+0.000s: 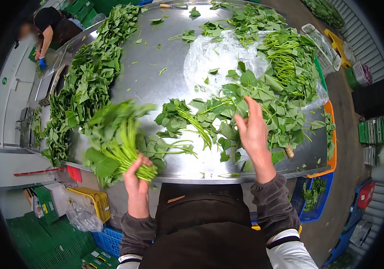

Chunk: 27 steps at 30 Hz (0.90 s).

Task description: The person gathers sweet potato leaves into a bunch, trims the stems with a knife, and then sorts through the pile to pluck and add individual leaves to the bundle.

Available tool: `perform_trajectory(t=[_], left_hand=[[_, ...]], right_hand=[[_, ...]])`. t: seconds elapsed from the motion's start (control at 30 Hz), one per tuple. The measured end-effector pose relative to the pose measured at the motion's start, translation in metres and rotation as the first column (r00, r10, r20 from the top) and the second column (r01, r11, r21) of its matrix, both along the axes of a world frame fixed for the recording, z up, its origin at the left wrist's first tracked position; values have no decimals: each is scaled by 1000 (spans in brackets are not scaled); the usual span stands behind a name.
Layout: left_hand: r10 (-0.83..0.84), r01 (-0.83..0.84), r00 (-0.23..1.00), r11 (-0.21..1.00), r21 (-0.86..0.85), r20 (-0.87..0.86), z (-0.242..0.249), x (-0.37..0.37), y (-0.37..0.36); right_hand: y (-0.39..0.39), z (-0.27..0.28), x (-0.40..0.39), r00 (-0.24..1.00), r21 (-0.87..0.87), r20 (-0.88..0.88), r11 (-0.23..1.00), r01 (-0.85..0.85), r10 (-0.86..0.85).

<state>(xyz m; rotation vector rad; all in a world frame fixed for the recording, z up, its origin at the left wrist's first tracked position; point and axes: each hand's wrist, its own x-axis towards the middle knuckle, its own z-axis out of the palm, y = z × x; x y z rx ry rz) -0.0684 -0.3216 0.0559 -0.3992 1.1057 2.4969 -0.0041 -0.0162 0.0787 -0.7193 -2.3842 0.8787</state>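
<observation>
My left hand [137,179] is closed round the stems of a bunch of leafy greens [122,143], held up over the table's near edge. Its leaves fan out to the upper left and look blurred. My right hand [252,132] has its fingers stretched out and holds nothing. Beneath and around it lie loose leafy stems [223,107] on the metal table [149,80]. A small heap of cut stems [194,123] rests between my hands. To the right of my right hand, a wooden handle [289,152] pokes out from under leaves.
Bundled greens [86,85] form a long row along the table's left side. A clear plastic bag [221,58] lies beside a pile of long stems [288,58]. An orange crate [331,139] and a blue crate [317,201] stand at right. Another person [50,27] works at far left.
</observation>
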Motion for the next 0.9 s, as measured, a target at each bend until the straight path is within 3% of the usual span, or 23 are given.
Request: perform_trajectory(t=[0.07, 0.13, 0.2, 0.23, 0.3, 0.33, 0.43, 0.5, 0.53, 0.57, 0.6, 0.63, 0.73, 0.77, 0.8, 0.87, 0.9], left_hand=[[93, -94, 994, 995, 30, 53, -28, -15, -20], [129, -115, 960, 991, -71, 249, -58, -24, -37], [60, -69, 948, 997, 18, 311, -74, -22, -43], [33, -47, 953, 998, 41, 300, -79, -19, -44], [-25, -23, 959, 986, 166, 282, -80, -17, -47], [-25, -23, 960, 986, 168, 278, -78, -18, -49], [35, -96, 977, 952, 292, 210, -61, -22, -56], [65, -136, 979, 914, 383, 194, -43, -26, -57], [74, -146, 981, 892, 428, 179, -35, -28, -57], [92, -161, 981, 876, 455, 170, -27, -28, -55], [95, -161, 982, 875, 457, 163, -19, -27, -50], [97, -152, 986, 862, 484, 136, -12, -26, -45], [76, -108, 994, 859, 501, 83, 0, -23, -29], [48, -62, 998, 914, 402, 43, 0, -22, -23], [16, -17, 1000, 955, 295, 7, 2, -21, -18], [6, -9, 1000, 960, 279, 13, 6, -16, -6], [15, -20, 1000, 975, 220, 23, 7, -13, -1]], right_hand=[[-11, -14, 9, 998, -72, 58, 997, -3, 7], [-25, -40, 12, 923, -386, 321, 919, -80, 215], [-49, -59, 10, 928, -187, 261, 957, -222, 266], [-56, -69, 5, 929, -186, 264, 958, -217, 261], [-66, -86, -3, 832, 9, 532, 981, -196, 161], [-66, -95, -4, 834, 11, 529, 981, -196, 160], [-60, -108, 0, 870, -82, 419, 965, -248, 259], [-55, -100, 1, 900, -349, 232, 895, -276, 368], [-53, -93, -1, 899, -346, 231, 894, -283, 373], [-49, -83, 0, 891, -724, 112, 650, -230, 440], [-48, -66, -2, 894, -950, -25, 266, -160, 448], [-49, -44, 0, 902, -959, -126, 183, -218, 414], [-48, -46, -2, 929, -948, -153, 214, -234, 338], [-47, -86, -3, 922, -800, -52, 536, -268, 383], [-48, -80, -2, 924, -796, -57, 541, -271, 378], [-51, -65, -1, 939, -856, -35, 474, -204, 341], [-53, -42, -1, 951, -887, -123, 398, -233, 284]])
